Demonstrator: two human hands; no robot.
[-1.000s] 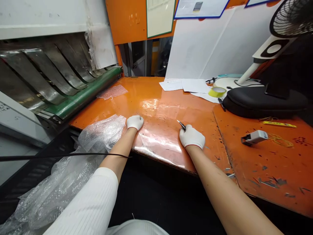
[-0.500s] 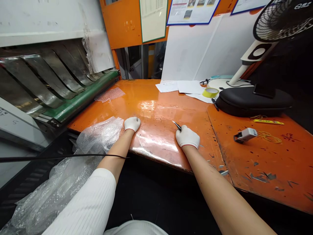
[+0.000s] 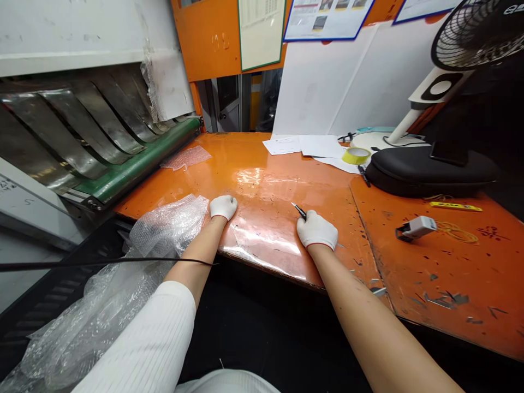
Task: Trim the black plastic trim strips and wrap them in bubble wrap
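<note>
My left hand (image 3: 223, 207), in a white glove, rests closed in a fist on the orange tabletop (image 3: 278, 191), beside the end of a clear bubble wrap sheet (image 3: 167, 226). Nothing shows in its fingers. My right hand (image 3: 317, 230), gloved the same way, is closed round a craft knife (image 3: 302, 211) with a black handle. Its pale pointed tip sticks out up and to the left, over the table.
A green roller (image 3: 139, 169) below metal strips borders the left side. At the right are a fan (image 3: 446, 90), a black case (image 3: 429, 169), yellow tape (image 3: 356, 156), a stamp (image 3: 415, 228) and dark scraps (image 3: 446, 300). Papers (image 3: 298, 146) lie at the back.
The whole view has shifted slightly, so things appear a little further right. Both hands keep nearly the same pose, and the knife stays in my right hand.
</note>
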